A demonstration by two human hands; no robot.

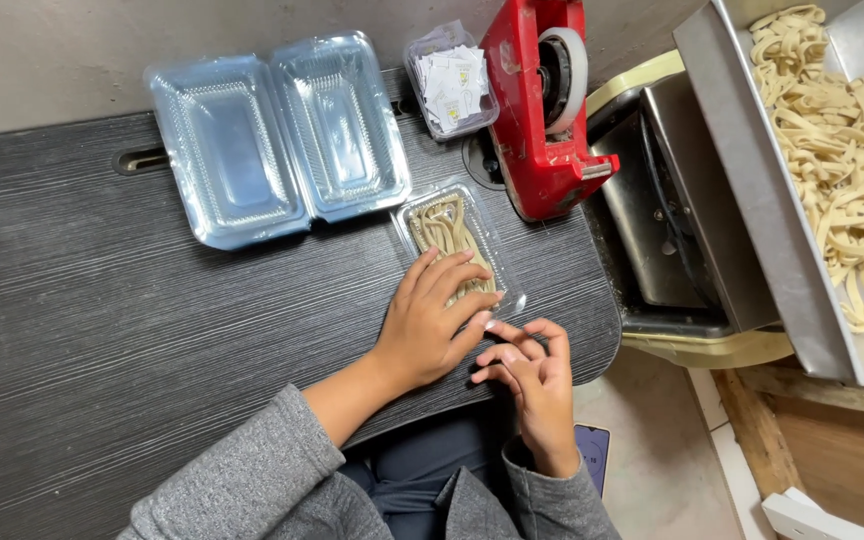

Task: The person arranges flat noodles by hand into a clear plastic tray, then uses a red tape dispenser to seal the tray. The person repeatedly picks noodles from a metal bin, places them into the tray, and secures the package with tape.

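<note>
A small closed clear plastic box of flat noodles point(449, 228) lies on the dark wood-grain table point(102, 310) near its right end. My left hand point(430, 318) rests flat on the box's near end, fingers spread over the lid. Just to the right, at the table's near edge, my right hand point(530, 372) has its fingertips pinched together by the box's near corner; whether it holds something small, such as tape, I cannot tell.
An open empty clear clamshell box point(277, 135) lies behind. A tub of small white paper slips point(451, 82) and a red tape dispenser point(544, 110) stand at the back right. A metal tray of loose noodles point(832, 150) and a metal machine point(672, 200) sit off the right.
</note>
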